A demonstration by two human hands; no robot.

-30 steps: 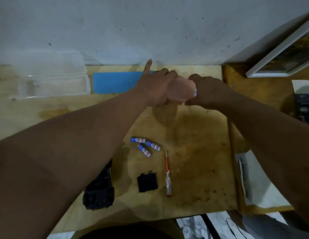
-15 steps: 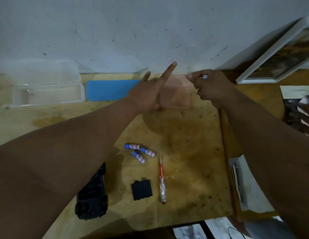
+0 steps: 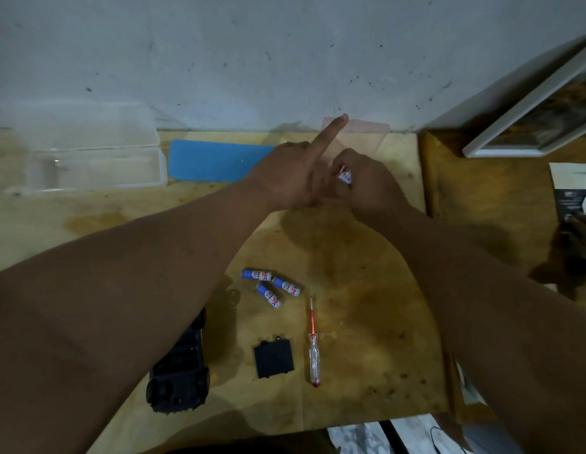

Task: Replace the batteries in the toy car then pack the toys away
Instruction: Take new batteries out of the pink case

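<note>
Pink-tinted clear plastic, a small box [image 3: 357, 139], is held up near the wall at the back of the wooden table [image 3: 367, 322]. The left hand [image 3: 285, 178] holds it from the left: the index finger sticks out straight along the box's left edge while the other fingers curl in below; just how they grip it I cannot tell. The right hand [image 3: 367, 181] is close against the left, fingers curled, pinching a small blue-and-white battery [image 3: 345, 176] at the fingertips, right at the lower edge of the box. Both forearms reach in from the bottom corners of the view.

Nearer the body, three more batteries [image 3: 270, 286] with blue-and-white labels lie in a loose cluster on the table. Just to their right and slightly closer lies a screwdriver [image 3: 314, 348] with a red shaft and a clear handle. Beside it on the left is a square black battery cover [image 3: 273, 358]. Further left, partly hidden under the left forearm, lies the black toy car [image 3: 178, 378].

At the back left, a clear plastic container [image 3: 92, 165] sits against the wall, with a blue lid [image 3: 216, 162] flat on the table just to its right. A white-framed picture [image 3: 530, 109] leans at the far right.
</note>
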